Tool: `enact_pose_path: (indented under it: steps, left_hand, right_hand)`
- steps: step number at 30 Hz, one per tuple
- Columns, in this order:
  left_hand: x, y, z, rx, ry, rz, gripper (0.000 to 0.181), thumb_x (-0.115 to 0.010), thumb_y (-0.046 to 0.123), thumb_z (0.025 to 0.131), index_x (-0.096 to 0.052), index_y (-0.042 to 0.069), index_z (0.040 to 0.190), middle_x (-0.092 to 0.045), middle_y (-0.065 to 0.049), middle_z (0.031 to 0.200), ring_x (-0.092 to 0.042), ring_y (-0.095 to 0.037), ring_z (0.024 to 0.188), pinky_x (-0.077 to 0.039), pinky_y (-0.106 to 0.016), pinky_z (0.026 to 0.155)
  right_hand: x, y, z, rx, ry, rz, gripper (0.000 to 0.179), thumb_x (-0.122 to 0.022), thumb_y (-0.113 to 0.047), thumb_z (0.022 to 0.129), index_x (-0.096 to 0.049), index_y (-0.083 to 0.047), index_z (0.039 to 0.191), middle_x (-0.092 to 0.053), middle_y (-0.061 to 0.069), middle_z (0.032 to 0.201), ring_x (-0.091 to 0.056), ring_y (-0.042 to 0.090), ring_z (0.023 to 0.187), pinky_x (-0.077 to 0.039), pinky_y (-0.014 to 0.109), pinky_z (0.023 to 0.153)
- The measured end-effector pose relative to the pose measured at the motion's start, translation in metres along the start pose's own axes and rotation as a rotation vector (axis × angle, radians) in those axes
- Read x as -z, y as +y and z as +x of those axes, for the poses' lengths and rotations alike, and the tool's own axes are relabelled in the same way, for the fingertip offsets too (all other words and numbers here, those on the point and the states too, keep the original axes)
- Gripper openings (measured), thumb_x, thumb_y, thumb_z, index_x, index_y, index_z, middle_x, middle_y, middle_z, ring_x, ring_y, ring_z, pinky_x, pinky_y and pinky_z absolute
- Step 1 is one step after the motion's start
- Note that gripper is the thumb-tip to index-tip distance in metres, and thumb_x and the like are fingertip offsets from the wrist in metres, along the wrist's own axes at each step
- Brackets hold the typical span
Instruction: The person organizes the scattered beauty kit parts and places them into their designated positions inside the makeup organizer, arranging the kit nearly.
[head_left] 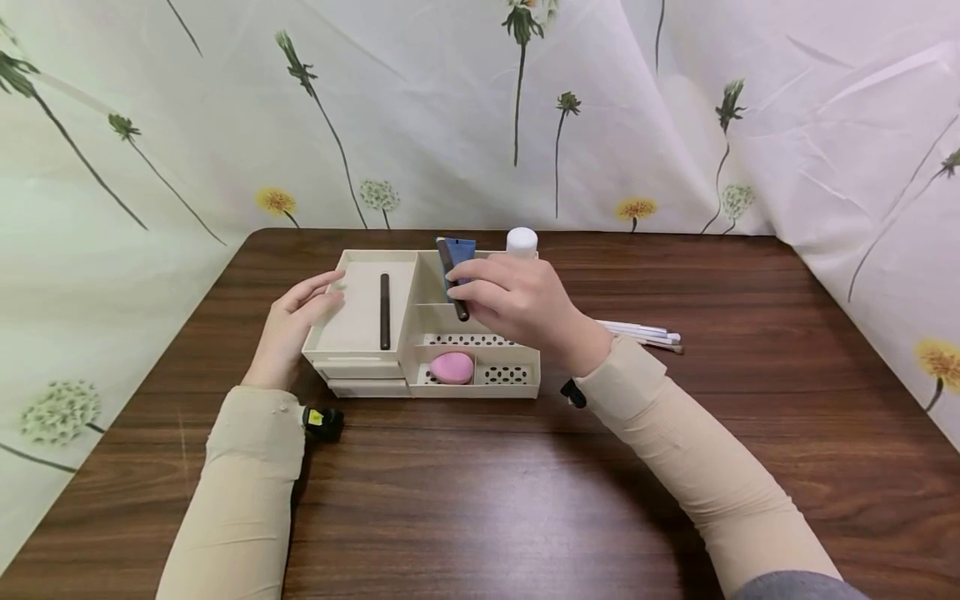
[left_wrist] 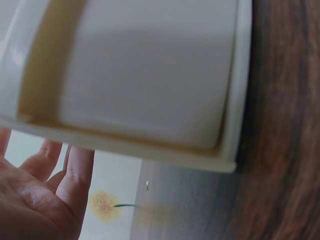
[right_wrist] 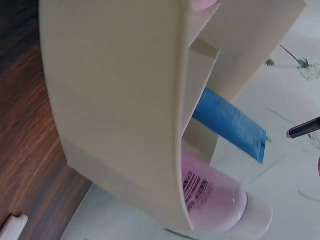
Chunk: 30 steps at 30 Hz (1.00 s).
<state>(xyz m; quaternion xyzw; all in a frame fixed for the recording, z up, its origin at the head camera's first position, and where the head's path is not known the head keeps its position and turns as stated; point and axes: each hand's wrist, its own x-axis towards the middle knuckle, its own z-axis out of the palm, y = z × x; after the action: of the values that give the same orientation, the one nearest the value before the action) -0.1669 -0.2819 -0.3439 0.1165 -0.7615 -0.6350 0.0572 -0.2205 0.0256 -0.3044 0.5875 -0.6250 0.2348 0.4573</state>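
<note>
My right hand point(head_left: 525, 300) pinches a slim black cosmetic pen point(head_left: 452, 279) between thumb and fingers, above the back compartments of a cream makeup organizer point(head_left: 350, 312). One end of that pen point(right_wrist: 304, 129) shows at the right edge of the right wrist view. A blue squeeze tube point(right_wrist: 232, 122) leans in a back compartment, beside a pink bottle point(right_wrist: 212, 197) with a white cap point(head_left: 522, 242). My left hand point(head_left: 288, 329) is at the organizer's left side, fingers extended at the rim of the top tray. Another black pen point(head_left: 385, 312) lies in that tray.
A pink makeup sponge point(head_left: 452, 367) sits in a front compartment with a dotted base. Several white-handled brushes point(head_left: 637, 331) lie on the brown table point(head_left: 465, 492), right of the organizer. A flower-printed curtain point(head_left: 450, 125) hangs behind the table.
</note>
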Motion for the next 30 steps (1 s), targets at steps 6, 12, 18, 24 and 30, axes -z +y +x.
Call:
enact_pose_path:
  steps: [6, 12, 18, 24, 30]
  left_hand:
    - [-0.001, 0.000, 0.001, -0.001, -0.001, 0.018, 0.047, -0.067, 0.042, 0.093, -0.059, 0.030, 0.138, -0.052, 0.002, 0.139, -0.047, -0.010, 0.125, -0.037, -0.035, 0.106]
    - [0.000, -0.001, 0.001, -0.002, 0.007, 0.025, 0.047, -0.067, 0.042, 0.093, -0.060, 0.031, 0.137, -0.052, 0.002, 0.139, -0.047, -0.010, 0.125, -0.037, -0.034, 0.106]
    - [0.000, -0.001, 0.002, -0.002, 0.003, 0.019, 0.047, -0.068, 0.042, 0.092, -0.060, 0.031, 0.137, -0.051, 0.002, 0.140, -0.046, -0.011, 0.127, -0.036, -0.036, 0.108]
    - [0.001, -0.001, 0.002, -0.006, 0.011, -0.016, 0.047, -0.070, 0.039, 0.092, -0.061, 0.030, 0.137, -0.052, 0.005, 0.136, -0.045, -0.009, 0.125, -0.033, -0.034, 0.109]
    - [0.002, -0.002, 0.003, -0.003, 0.000, -0.010, 0.047, -0.068, 0.039, 0.093, -0.059, 0.030, 0.138, -0.051, 0.005, 0.136, -0.046, -0.006, 0.122, -0.035, -0.030, 0.106]
  right_hand:
    - [-0.014, -0.001, 0.009, 0.065, -0.046, -0.011, 0.021, -0.058, 0.005, 0.084, -0.074, -0.008, 0.090, -0.074, 0.003, 0.097, -0.065, 0.017, 0.074, -0.055, 0.025, 0.067]
    - [-0.029, -0.003, 0.011, 0.111, -0.106, -0.057, 0.020, -0.059, 0.000, 0.087, -0.073, -0.013, 0.092, -0.073, -0.003, 0.098, -0.062, 0.012, 0.074, -0.049, 0.021, 0.056]
    - [-0.043, -0.006, 0.013, 0.132, -0.159, -0.085, 0.016, -0.059, -0.002, 0.090, -0.070, -0.014, 0.092, -0.071, -0.004, 0.099, -0.062, 0.012, 0.076, -0.046, 0.022, 0.053]
    - [-0.050, -0.010, 0.016, 0.146, -0.207, -0.119, 0.016, -0.058, -0.003, 0.095, -0.068, -0.016, 0.093, -0.070, -0.007, 0.099, -0.063, 0.012, 0.077, -0.045, 0.022, 0.053]
    - [-0.050, -0.014, 0.020, 0.151, -0.232, -0.147, 0.020, -0.056, -0.001, 0.095, -0.068, -0.017, 0.092, -0.071, -0.008, 0.099, -0.064, 0.010, 0.079, -0.045, 0.021, 0.053]
